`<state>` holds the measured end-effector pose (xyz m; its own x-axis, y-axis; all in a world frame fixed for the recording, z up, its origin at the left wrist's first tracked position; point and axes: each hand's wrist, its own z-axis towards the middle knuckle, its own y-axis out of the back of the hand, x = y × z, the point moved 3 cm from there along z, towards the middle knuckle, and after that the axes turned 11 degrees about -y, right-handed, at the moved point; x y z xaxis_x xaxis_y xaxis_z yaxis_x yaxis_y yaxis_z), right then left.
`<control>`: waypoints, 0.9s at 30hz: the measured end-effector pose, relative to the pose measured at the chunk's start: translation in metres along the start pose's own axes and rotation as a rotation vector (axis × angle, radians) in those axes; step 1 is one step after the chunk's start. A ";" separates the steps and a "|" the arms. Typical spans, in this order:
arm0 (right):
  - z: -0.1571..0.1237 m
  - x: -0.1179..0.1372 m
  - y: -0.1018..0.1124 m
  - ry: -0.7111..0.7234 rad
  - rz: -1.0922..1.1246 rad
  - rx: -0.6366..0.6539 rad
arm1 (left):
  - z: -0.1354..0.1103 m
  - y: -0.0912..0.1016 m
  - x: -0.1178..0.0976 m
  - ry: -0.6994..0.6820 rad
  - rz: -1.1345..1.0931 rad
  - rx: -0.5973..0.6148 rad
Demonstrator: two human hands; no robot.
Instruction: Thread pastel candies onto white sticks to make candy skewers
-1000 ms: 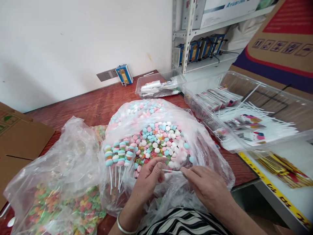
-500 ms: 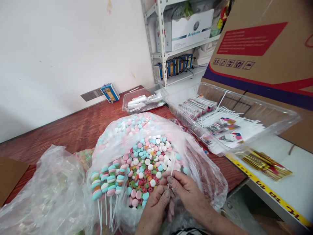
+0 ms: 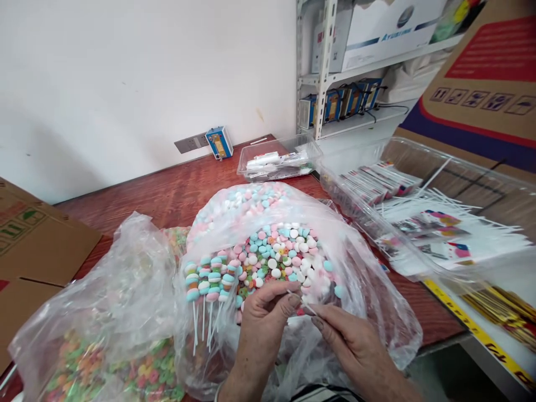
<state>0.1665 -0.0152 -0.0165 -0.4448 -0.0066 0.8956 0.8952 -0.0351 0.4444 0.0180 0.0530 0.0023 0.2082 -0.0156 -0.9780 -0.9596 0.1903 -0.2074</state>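
My left hand [image 3: 264, 321] and my right hand [image 3: 349, 340] meet in front of the candy bag, fingertips pinched close together. A thin white stick [image 3: 305, 305] spans the small gap between them, and each hand grips it by the fingertips. Just beyond lies an open clear plastic bag [image 3: 377, 312] full of pink, blue and white candies [image 3: 272, 262] mixed with small coloured rings. To the left of my hands, several finished candy skewers [image 3: 214, 279] of stacked candies on white sticks rest on the bag's edge.
Ring gummies fill another clear bag [image 3: 138, 301] at the left, beside a cardboard box [image 3: 46, 234]. A clear tray [image 3: 422, 265] of white sticks and printed packets stands at right. Behind are a smaller tray [image 3: 251, 176], a blue device [image 3: 219, 143] and a shelf rack [image 3: 322, 84].
The view has swung left, bringing the cardboard box and ring gummies into sight. My hands have moved slightly apart, and the stick now lies slanted between them.
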 end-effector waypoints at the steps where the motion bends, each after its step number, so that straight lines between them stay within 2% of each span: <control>1: 0.000 0.000 -0.001 -0.001 0.009 0.006 | -0.001 -0.001 -0.001 -0.004 -0.003 0.000; 6: -0.001 0.001 -0.006 -0.043 0.068 0.058 | -0.002 -0.005 -0.010 -0.054 0.011 0.021; 9: -0.002 0.000 -0.008 -0.080 0.071 0.060 | -0.004 -0.003 -0.008 -0.070 0.049 0.021; 15: 0.003 0.003 -0.008 -0.065 0.075 -0.005 | 0.004 0.017 0.005 -0.025 0.144 -0.114; 17: 0.004 -0.005 -0.010 -0.128 0.067 -0.022 | 0.014 0.027 0.007 -0.021 0.213 -0.125; 20: 0.004 -0.029 -0.018 -0.328 0.156 0.028 | 0.030 0.039 0.010 -0.025 0.372 -0.063; 22: 0.002 -0.043 -0.023 -0.408 0.246 0.059 | 0.039 0.041 0.010 -0.048 0.525 0.010; 27: -0.002 -0.058 -0.026 -0.472 0.385 0.117 | 0.064 0.023 0.006 -0.218 0.917 0.199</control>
<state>0.1691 -0.0155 -0.0800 -0.0526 0.4466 0.8932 0.9980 -0.0086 0.0631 0.0097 0.1200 -0.0065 -0.5565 0.4013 -0.7275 -0.7214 0.2010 0.6628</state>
